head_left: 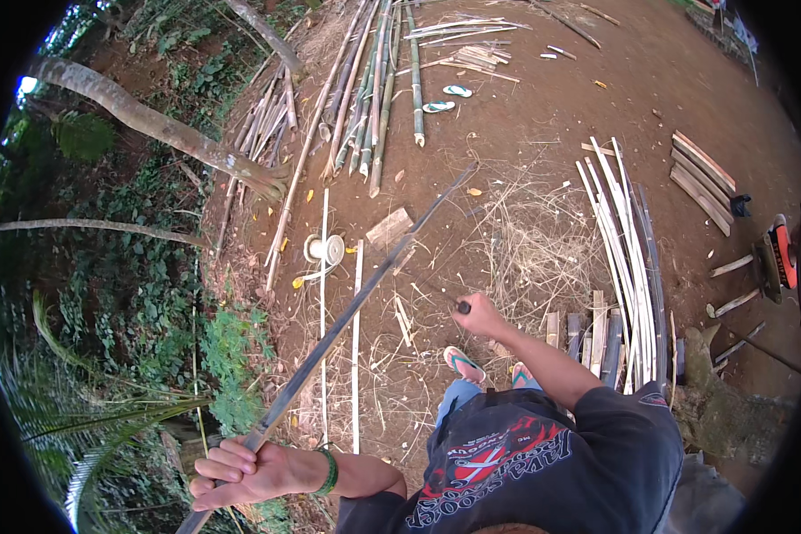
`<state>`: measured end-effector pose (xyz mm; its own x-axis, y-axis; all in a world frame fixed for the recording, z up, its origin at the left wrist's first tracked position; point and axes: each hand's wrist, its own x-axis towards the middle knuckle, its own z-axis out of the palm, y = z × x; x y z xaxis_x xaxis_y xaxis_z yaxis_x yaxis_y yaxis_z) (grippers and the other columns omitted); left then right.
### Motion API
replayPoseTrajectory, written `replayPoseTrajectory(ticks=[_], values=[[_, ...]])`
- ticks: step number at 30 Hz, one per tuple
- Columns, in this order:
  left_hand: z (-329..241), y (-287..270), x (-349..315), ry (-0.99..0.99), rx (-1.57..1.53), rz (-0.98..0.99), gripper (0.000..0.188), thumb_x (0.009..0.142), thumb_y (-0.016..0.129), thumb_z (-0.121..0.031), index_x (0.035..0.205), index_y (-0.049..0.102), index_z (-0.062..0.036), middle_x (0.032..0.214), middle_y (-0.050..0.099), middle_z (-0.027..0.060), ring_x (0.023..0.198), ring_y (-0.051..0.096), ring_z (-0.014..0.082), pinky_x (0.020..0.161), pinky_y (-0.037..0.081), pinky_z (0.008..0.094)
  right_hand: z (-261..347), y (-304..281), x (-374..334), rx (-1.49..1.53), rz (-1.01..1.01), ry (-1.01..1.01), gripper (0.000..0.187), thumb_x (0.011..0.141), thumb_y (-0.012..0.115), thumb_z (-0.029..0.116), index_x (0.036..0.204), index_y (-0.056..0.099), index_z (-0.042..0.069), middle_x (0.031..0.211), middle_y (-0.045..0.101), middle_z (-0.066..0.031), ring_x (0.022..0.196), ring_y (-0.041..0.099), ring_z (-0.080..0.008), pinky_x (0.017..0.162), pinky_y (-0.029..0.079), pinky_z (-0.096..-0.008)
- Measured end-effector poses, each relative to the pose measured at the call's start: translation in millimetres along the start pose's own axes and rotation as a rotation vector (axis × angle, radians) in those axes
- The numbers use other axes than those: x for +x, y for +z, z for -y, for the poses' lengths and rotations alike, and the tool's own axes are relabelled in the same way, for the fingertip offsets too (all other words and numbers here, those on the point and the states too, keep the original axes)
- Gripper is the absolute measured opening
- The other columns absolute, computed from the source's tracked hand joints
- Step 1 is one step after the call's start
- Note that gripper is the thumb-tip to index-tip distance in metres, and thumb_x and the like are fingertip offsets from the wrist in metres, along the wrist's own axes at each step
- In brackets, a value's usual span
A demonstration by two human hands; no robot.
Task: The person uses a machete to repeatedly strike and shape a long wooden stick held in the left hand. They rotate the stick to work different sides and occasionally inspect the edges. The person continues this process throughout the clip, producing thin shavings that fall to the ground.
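A long, dark-skinned bamboo strip (pixel 349 315) slants from the lower left up toward the middle of the ground. My left hand (pixel 251 473), with a green band at the wrist, is closed around its near part. In front of my body, my right hand (pixel 482 318) grips a knife by its dark handle (pixel 463 307). The knife's thin blade points up and left and is hard to make out against the soil. The blade appears apart from the strip. Beneath the strip, two pale, narrow strips (pixel 357 356) lie on the ground.
Bamboo poles (pixel 387 98) lie at the far left. A spool (pixel 324 250) and a wood block (pixel 389 229) are near the strip. Shavings (pixel 543 240) cover the middle. Pale strips (pixel 616 240) lean at right. Tree trunks (pixel 151 129) and plants border the left. Sandals (pixel 440 107) lie farther off.
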<state>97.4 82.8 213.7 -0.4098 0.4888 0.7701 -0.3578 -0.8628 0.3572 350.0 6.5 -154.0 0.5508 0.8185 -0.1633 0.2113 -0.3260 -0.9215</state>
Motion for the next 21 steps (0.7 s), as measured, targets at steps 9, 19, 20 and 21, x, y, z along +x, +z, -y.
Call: replayPoseTrajectory(ticks=[9, 19, 20, 21], values=[[53, -17, 50, -0.027, -0.123, -0.001, 0.043, 0.102, 0.044, -0.044, 0.075, 0.038, -0.0109, 0.057, 0.031, -0.0009, 0.042, 0.026, 0.0074, 0.037, 0.028, 0.0193, 44, 22, 46, -0.163, 0.054, -0.131, 0.023, 0.077, 0.065, 0.023, 0.078, 0.066, 0.000, 0.070, 0.064, -0.0243, 0.062, 0.063, -0.0362, 0.061, 0.048, -0.0450], [119, -29, 104, 0.000, -0.268, -0.110, 0.041, 0.085, 0.069, -0.042, 0.082, 0.048, -0.0073, 0.059, 0.039, -0.0015, 0.046, 0.033, 0.0090, 0.041, 0.030, 0.0197, 41, 53, 83, -0.085, -0.038, 0.123, 0.024, 0.075, 0.067, 0.021, 0.074, 0.064, -0.002, 0.066, 0.062, -0.0200, 0.057, 0.057, -0.0299, 0.058, 0.045, -0.0429], [125, -28, 111, -0.033, -0.389, -0.125, 0.041, 0.082, 0.073, -0.041, 0.083, 0.050, -0.0066, 0.059, 0.041, -0.0017, 0.047, 0.034, 0.0092, 0.041, 0.031, 0.0197, 67, 61, 73, -0.050, -0.013, 0.075, 0.023, 0.075, 0.066, 0.021, 0.072, 0.062, -0.002, 0.062, 0.060, -0.0180, 0.054, 0.055, -0.0276, 0.056, 0.043, -0.0424], [131, -32, 121, -0.058, -0.533, -0.088, 0.042, 0.074, 0.083, -0.035, 0.084, 0.056, -0.0050, 0.055, 0.049, -0.0025, 0.044, 0.042, 0.0078, 0.040, 0.037, 0.0186, 89, 72, 66, -0.009, 0.014, 0.023, 0.023, 0.075, 0.066, 0.020, 0.070, 0.061, -0.001, 0.058, 0.058, -0.0159, 0.052, 0.053, -0.0252, 0.055, 0.042, -0.0419]])
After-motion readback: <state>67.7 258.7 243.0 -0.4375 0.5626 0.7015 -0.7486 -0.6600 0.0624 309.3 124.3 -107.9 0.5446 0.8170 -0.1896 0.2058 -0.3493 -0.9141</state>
